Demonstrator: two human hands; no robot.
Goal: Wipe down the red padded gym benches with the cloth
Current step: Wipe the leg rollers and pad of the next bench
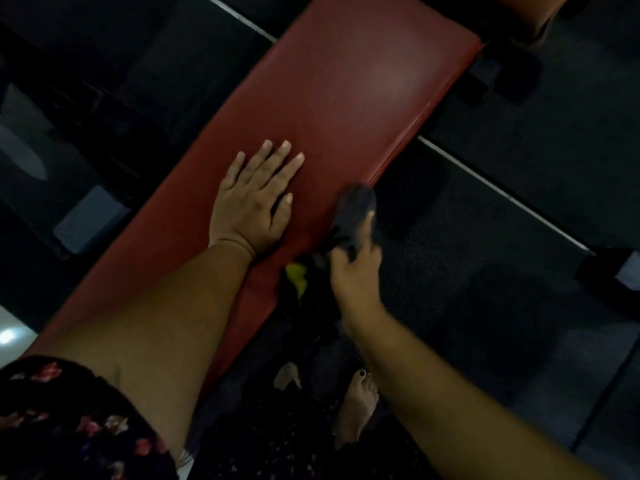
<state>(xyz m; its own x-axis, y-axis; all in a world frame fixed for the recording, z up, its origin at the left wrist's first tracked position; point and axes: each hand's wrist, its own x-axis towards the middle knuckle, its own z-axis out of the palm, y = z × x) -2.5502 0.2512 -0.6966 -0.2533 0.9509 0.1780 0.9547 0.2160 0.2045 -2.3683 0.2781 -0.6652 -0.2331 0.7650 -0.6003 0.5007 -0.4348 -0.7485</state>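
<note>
Cloth: dark cloth (355,211), blurred, lying on the right-hand long edge of the pad just right of the frame's centre. A yellow patch (298,275) shows lower down the bundle; I cannot tell whether it is part of the cloth.
Bench: red bench (363,84) runs diagonally from the lower left of the frame to the upper right, and the cloth is about halfway along it.
Right hand: my right hand (353,271) grips the cloth from below, fingers curled round it, one finger lying along it.
Left hand: my left hand (251,202) lies flat on the pad with fingers straight and spread, left of the cloth and apart from it. It holds nothing.
Done so far: I judge the wipe is under way on this bench. The pad shows a soft sheen toward the upper right but no clear streaks, so I cannot tell which parts are finished.
Left to do: probably the upper stretch of this pad, and the other pad (526,12) at the top right corner.
Around: black rubber floor (485,271), my bare foot (360,403) at bottom centre, floral sleeve (69,410) at lower left.
</note>
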